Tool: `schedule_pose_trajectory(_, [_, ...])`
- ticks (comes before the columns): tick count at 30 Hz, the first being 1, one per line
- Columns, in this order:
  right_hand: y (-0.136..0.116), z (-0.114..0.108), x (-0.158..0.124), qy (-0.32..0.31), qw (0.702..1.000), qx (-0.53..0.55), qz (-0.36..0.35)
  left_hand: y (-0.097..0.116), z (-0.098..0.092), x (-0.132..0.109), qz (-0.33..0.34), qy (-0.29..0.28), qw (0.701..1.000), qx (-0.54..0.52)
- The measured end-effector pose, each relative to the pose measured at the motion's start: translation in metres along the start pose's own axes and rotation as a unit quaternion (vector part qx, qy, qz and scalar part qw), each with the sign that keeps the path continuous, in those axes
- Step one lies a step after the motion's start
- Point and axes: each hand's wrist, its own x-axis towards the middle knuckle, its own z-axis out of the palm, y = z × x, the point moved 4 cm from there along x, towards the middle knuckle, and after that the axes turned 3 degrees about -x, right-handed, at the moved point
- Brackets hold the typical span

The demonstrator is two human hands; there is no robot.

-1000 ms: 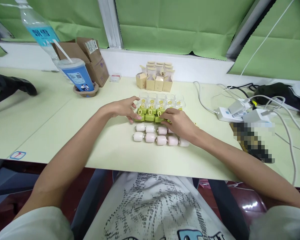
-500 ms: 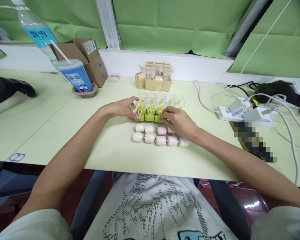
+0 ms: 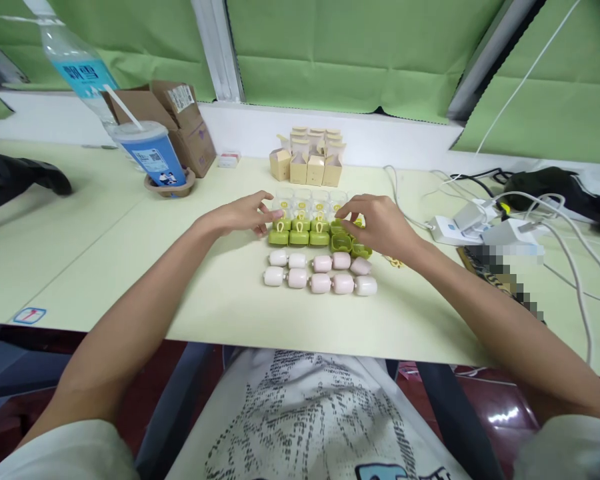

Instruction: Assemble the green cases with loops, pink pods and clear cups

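Small green plastic cases (image 3: 299,237) sit between spread left hand (image 3: 240,215) fingertips and curled right hand (image 3: 383,225) fingertips, seemingly bracketed for alignment; pinching unclear.

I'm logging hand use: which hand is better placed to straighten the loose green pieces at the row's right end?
Probably the right hand: it is right at the loose green pieces, while the left hand is at the row's left end, farther away.
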Motion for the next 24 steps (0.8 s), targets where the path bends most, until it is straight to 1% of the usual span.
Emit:
schedule_pose_trajectory(2, [0.008, 0.001, 0.003, -0.032, 0.999, -0.005, 0.003, 0.0, -0.001, 0.003, 0.007, 0.029, 1.0, 0.01])
schedule_pose_trajectory(4, [0.014, 0.008, 0.004, -0.059, 0.998, -0.017, 0.013, -0.001, -0.001, 0.005, 0.008, 0.048, 0.999, 0.021])
schedule_pose_trajectory(6, [0.019, 0.018, 0.005, -0.075, 0.997, -0.027, 0.02, -0.003, 0.0, 0.006, 0.006, 0.047, 0.999, 0.022])
schedule_pose_trajectory(9, [0.02, 0.028, 0.005, -0.077, 0.997, -0.024, 0.021, -0.003, 0.003, 0.007, 0.003, 0.029, 1.0, 0.009])
schedule_pose_trajectory(12, [0.018, 0.026, 0.006, -0.061, 0.998, -0.003, 0.023, -0.003, 0.005, 0.006, 0.002, 0.022, 1.0, 0.009])
schedule_pose_trajectory(15, [0.017, 0.007, 0.007, -0.022, 0.999, 0.023, 0.016, -0.002, 0.005, 0.006, -0.003, 0.025, 1.0, 0.017])
schedule_pose_trajectory(18, [0.03, -0.026, 0.007, 0.034, 0.998, 0.035, 0.027, -0.002, 0.003, 0.006, -0.002, 0.045, 0.998, 0.035])
schedule_pose_trajectory(20, [0.048, -0.047, 0.006, 0.053, 0.997, 0.017, 0.053, -0.002, 0.002, 0.007, 0.001, 0.062, 0.997, 0.051])
schedule_pose_trajectory(21, [0.059, -0.054, 0.006, 0.049, 0.996, 0.001, 0.069, -0.002, 0.002, 0.008, 0.002, 0.07, 0.996, 0.058])
schedule_pose_trajectory(23, [0.084, -0.06, 0.006, 0.028, 0.993, -0.037, 0.106, -0.002, 0.002, 0.01, 0.007, 0.081, 0.994, 0.067])
schedule_pose_trajectory(24, [0.096, -0.059, 0.006, 0.013, 0.991, -0.053, 0.124, -0.003, 0.002, 0.011, 0.009, 0.085, 0.994, 0.069])
